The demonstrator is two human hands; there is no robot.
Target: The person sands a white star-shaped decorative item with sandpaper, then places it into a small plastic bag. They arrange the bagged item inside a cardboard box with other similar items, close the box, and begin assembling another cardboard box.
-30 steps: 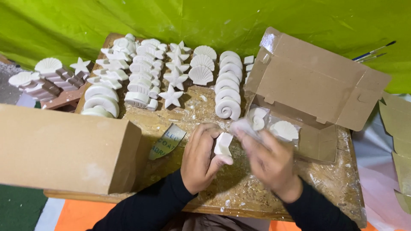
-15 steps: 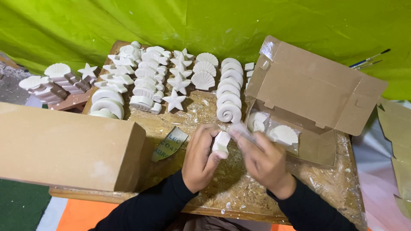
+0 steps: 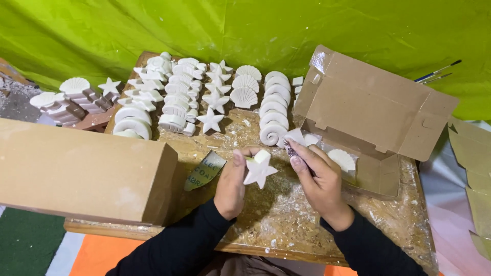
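- The white star [image 3: 259, 172] sits between the two hands, raised just above the desk [image 3: 286, 214], its flat face turned up to the camera.
- The left hand [image 3: 231, 185] pinches the star's left points and is the closer one.
- The right hand [image 3: 318, 180] grips a small strip of sandpaper [image 3: 292, 151], just right of the star.
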